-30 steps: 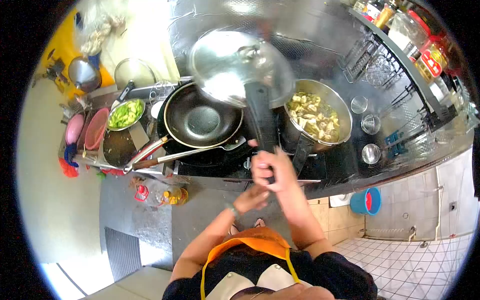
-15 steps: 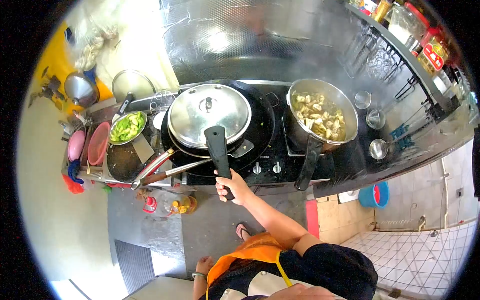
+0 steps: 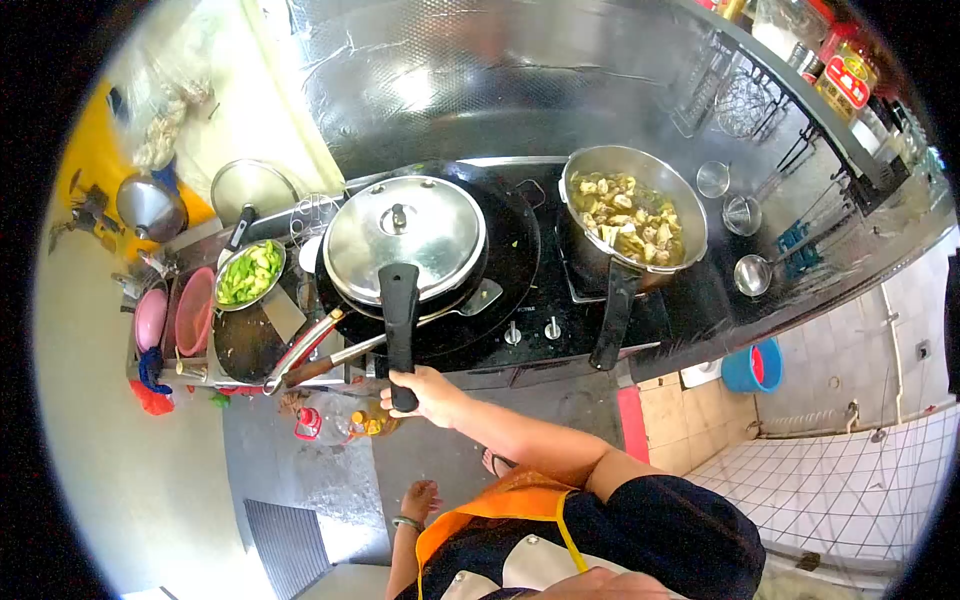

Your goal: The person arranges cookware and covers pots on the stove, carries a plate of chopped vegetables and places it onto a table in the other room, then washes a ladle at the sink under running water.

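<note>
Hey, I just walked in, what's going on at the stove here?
A person's right hand grips the black handle of a metal lid, which is over the dark pan; I can't tell whether it rests there. The left hand hangs low beside the orange apron. To the right, a pot stands uncovered with chunks of food in it.

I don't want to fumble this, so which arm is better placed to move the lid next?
Right, likely: the right grip holds the lid by its handle. The left grip hangs low beside the apron, farther away, nothing visible in it.
</note>
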Demonstrator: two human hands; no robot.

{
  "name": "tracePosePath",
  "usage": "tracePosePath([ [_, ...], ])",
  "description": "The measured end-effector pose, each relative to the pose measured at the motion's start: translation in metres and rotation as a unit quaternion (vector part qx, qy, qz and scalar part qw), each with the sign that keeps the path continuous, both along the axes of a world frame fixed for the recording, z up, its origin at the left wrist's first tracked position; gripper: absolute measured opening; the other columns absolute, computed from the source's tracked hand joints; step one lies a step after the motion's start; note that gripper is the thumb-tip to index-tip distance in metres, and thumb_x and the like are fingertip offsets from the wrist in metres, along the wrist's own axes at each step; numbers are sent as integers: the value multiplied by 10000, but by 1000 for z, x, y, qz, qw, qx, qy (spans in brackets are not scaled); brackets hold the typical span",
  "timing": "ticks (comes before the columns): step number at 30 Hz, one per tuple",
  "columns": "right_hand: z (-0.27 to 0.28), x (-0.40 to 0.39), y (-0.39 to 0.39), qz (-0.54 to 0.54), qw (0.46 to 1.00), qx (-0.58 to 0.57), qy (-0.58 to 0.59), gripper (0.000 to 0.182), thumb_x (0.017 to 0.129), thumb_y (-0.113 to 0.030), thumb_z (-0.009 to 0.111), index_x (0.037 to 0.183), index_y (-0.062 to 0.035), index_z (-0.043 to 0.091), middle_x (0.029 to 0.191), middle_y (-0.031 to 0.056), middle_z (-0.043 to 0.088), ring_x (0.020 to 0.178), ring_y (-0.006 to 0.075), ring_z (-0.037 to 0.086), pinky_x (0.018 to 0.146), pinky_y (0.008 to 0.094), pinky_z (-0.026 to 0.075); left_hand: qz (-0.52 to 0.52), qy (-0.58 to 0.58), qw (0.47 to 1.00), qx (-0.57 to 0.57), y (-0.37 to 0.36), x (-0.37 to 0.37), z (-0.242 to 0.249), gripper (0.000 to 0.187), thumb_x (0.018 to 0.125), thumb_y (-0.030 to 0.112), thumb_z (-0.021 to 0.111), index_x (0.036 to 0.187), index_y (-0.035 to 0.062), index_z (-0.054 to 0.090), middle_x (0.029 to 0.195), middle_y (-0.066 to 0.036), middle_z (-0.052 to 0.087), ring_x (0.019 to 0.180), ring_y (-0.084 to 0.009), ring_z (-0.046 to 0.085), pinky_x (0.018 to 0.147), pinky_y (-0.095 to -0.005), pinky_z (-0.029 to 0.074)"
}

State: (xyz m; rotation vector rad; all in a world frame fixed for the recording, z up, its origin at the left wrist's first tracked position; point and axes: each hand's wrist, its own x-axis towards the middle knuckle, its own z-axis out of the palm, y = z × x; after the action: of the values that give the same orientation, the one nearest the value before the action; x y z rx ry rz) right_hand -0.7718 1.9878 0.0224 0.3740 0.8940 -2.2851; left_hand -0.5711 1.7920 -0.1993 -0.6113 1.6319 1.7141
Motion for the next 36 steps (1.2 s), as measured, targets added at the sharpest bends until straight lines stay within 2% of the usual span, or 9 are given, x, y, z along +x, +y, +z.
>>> tracePosePath([
  [5, -28, 5, -16, -28, 991, -128, 10, 214, 814, -136, 571, 943, 31, 535, 857, 118, 578, 837, 228, 577, 781, 374, 475, -30, 18, 999, 20, -4, 4, -33, 306, 854, 257, 570, 1061, 38, 517, 890, -76, 564, 637, -183, 601, 549, -274, 492],
  [8, -59, 11, -16, 130, 989, -49, 56, 356, 878, -276, 527, 1063, 28, 513, 1004, 130, 589, 939, 217, 567, 848, 354, 437, -36, 63, 987, 146, -24, 34, -133, 294, 856, 257, 567, 1049, 41, 519, 880, -69, 570, 625, -192, 596, 551, -284, 491],
  [12, -70, 40, 25, 353, 876, 196, 265, 459, 884, -376, 514, 1219, -62, 492, 1061, 126, 596, 943, 183, 575, 819, 330, 468, -48, -14, 999, -20, 3, 20, -44, 295, 865, 263, 551, 1059, 43, 515, 871, -67, 576, 617, -183, 589, 537, -281, 487],
  [15, -119, 60, 110, 279, 918, 243, 146, 333, 857, -248, 569, 1115, -38, 558, 989, 109, 622, 831, 169, 614, 727, 293, 504, -66, -14, 996, -61, -22, 38, -63, 300, 866, 268, 548, 1060, 41, 515, 846, -63, 582, 621, -179, 593, 528, -279, 484],
  [17, -126, 57, 178, 192, 882, 394, 171, 226, 840, -150, 546, 1025, -27, 588, 918, 84, 638, 768, 165, 610, 700, 299, 505, -13, -37, 996, -75, -28, 50, -55, 301, 862, 275, 552, 1043, 37, 523, 825, -60, 587, 621, -173, 595, 519, -276, 480],
  [19, -136, 42, 234, 70, 708, 636, 298, 198, 825, -206, 556, 814, -18, 619, 766, 125, 627, 673, 234, 609, 612, 362, 479, 16, -69, 993, -94, -35, 69, -44, 299, 862, 278, 549, 1031, 32, 528, 806, -61, 587, 619, -169, 594, 510, -276, 476],
  [21, -124, 19, 267, 19, 617, 725, 306, 280, 816, -267, 568, 715, -7, 590, 677, 173, 596, 645, 327, 597, 584, 406, 457, 38, -96, 988, -111, -38, 82, -36, 289, 864, 280, 543, 1014, 33, 536, 798, -52, 589, 622, -156, 591, 518, -272, 474],
  [26, -116, -29, 271, 92, 519, 774, 352, 408, 831, -359, 526, 688, 20, 573, 670, 227, 583, 676, 396, 578, 603, 454, 451, 19, -190, 954, -232, 1, 121, 28, 251, 874, 282, 520, 956, 48, 561, 802, -2, 592, 647, -102, 580, 579, -247, 473],
  [36, -126, -45, 271, 192, 465, 784, 364, 436, 843, -346, 473, 701, 39, 622, 729, 250, 601, 726, 391, 600, 655, 466, 477, 108, -194, 950, -218, 61, 299, -74, 268, 880, 289, 488, 909, 38, 577, 823, -31, 600, 684, -121, 570, 634, -270, 467],
])
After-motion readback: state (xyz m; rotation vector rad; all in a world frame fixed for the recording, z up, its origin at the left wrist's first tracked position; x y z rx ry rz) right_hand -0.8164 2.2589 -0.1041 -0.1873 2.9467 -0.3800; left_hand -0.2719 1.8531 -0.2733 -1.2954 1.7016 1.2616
